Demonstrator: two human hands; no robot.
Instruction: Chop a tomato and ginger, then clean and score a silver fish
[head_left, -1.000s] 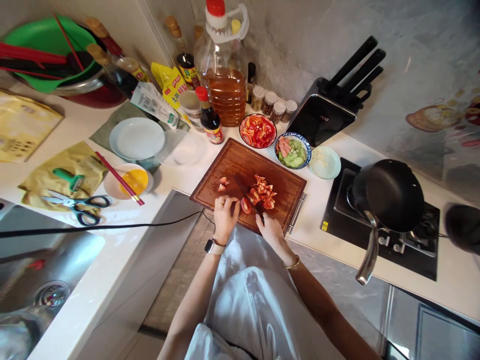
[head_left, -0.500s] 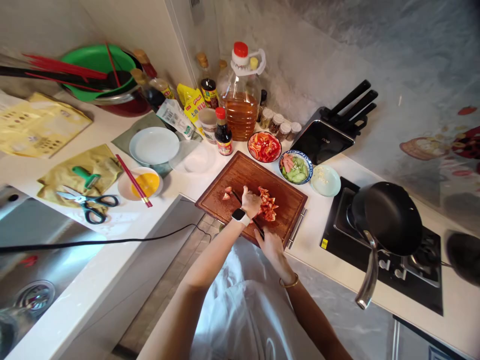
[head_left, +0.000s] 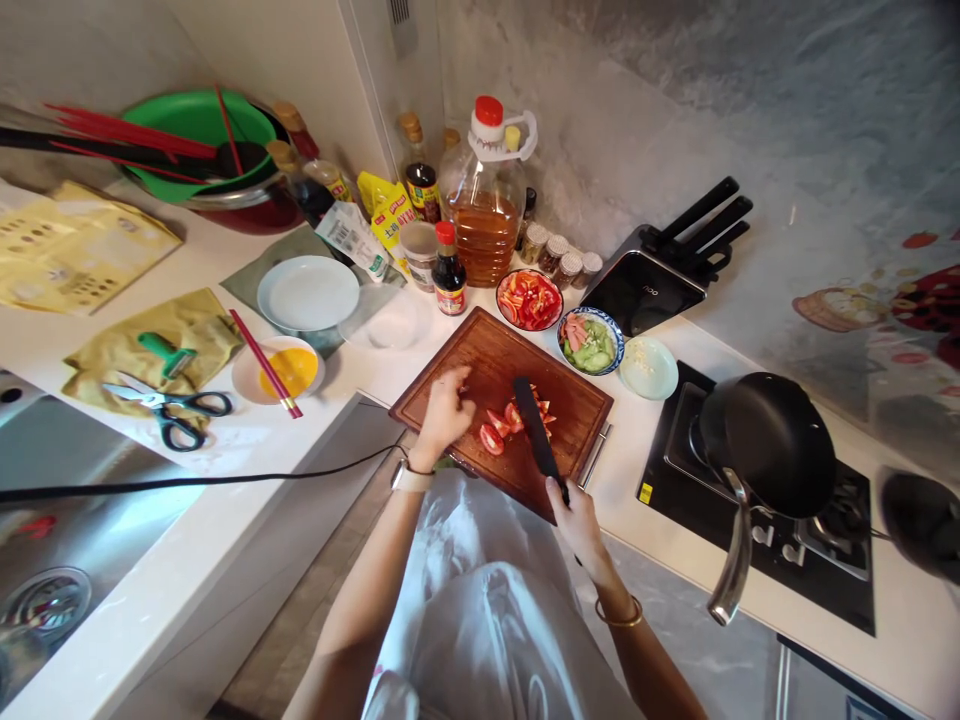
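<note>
Cut tomato (head_left: 492,438) on the wooden cutting board (head_left: 481,348), the pieces grouped right of its middle; the knife (head_left: 532,420) lies across the view of them, its dark blade hiding part of the heap. The right hand (head_left: 577,520) is closed around the knife's handle. The left hand (head_left: 447,408), fingers bent, is over the board's left part and covers what lies beneath; whether it grips anything cannot be told. Behind the board: a sauce bottle (head_left: 449,274), a bowl of red strips (head_left: 529,299), a blue-rimmed bowl (head_left: 619,341) and a pale dish (head_left: 664,384), with the knife block (head_left: 637,290) close behind the last two. Right: a pan (head_left: 765,450) on the stove, its handle jutting past the counter's front edge. Left: chopsticks (head_left: 264,362) across a bowl of yellow liquid, scissors (head_left: 166,404), and a black cable (head_left: 225,485) crossing the counter edge
</note>
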